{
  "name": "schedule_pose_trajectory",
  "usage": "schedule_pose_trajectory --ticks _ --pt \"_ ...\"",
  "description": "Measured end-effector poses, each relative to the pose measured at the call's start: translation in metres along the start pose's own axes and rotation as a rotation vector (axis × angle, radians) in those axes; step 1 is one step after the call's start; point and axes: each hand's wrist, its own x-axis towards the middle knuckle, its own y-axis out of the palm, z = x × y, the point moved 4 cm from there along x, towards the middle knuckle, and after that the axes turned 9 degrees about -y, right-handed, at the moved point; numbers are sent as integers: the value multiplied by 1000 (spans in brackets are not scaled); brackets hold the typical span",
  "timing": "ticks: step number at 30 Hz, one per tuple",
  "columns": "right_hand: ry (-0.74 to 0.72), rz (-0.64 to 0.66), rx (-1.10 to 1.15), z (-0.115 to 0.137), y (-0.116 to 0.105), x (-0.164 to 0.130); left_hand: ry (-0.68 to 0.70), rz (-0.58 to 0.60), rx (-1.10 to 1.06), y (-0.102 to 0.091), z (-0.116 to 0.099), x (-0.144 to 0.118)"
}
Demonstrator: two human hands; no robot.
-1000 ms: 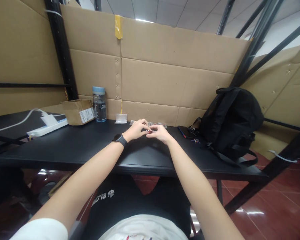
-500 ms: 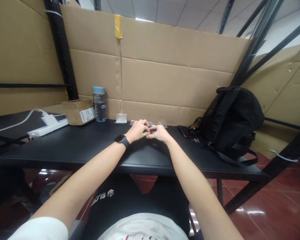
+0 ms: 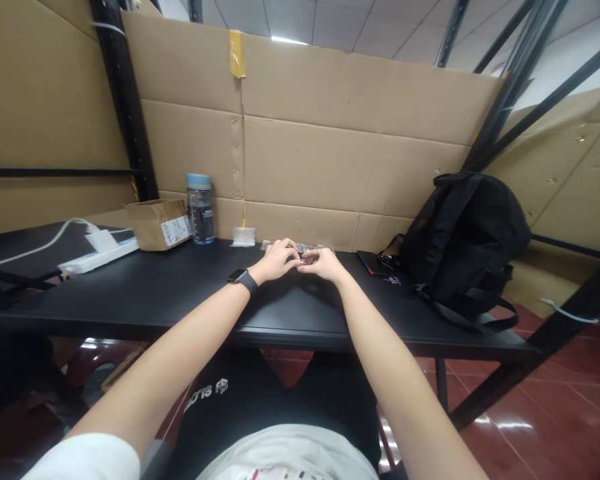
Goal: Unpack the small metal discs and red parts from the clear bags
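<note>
Over the middle of the black table [image 3: 190, 293], my left hand [image 3: 276, 260] and my right hand [image 3: 325, 264] meet with curled fingers. A tiny item with a bit of red and white [image 3: 301, 263] shows between the fingertips, too small to name. Both hands appear pinched on it. Just behind them, against the cardboard, lie clear plastic bags [image 3: 267, 245] with small contents, partly hidden by my hands. A dark watch [image 3: 243, 280] is on my left wrist.
Leftward stand a water bottle [image 3: 201, 210], an open cardboard box [image 3: 160, 225] and a white power strip [image 3: 97, 257]. A small clear packet [image 3: 243, 237] leans near the cardboard wall [image 3: 300, 147]. To the right are a phone [image 3: 371, 263], keys [image 3: 393, 281] and a black backpack [image 3: 465, 247].
My fingertips have shifted slightly apart, and the small red and white item now shows between them. The right hand has moved a little to the right.
</note>
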Motion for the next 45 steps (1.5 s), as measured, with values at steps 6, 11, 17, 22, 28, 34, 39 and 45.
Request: schedule_pose_trajectory --ticks 6,11,17,22,28,34,39,45 --pt "124 -39 -80 -8 -9 -1 -34 -8 4 -5 4 1" --pt "86 -4 -46 -13 -11 -3 -141 -39 44 -11 25 3" --pt "125 -142 -83 -24 -28 -5 -270 -78 40 -25 64 5" --pt "298 -635 -335 -44 -80 -21 -234 52 5 -44 76 -2" --pt "422 -280 -318 -67 -71 -26 -273 283 -48 -51 72 -14" --pt "428 46 -495 -51 -28 -17 -275 307 -85 -43 68 -12" --pt "349 54 -617 -45 -20 -10 -301 276 -128 -38 74 -11" --pt "253 -313 -323 -56 -47 -9 -349 344 -35 -34 80 -12"
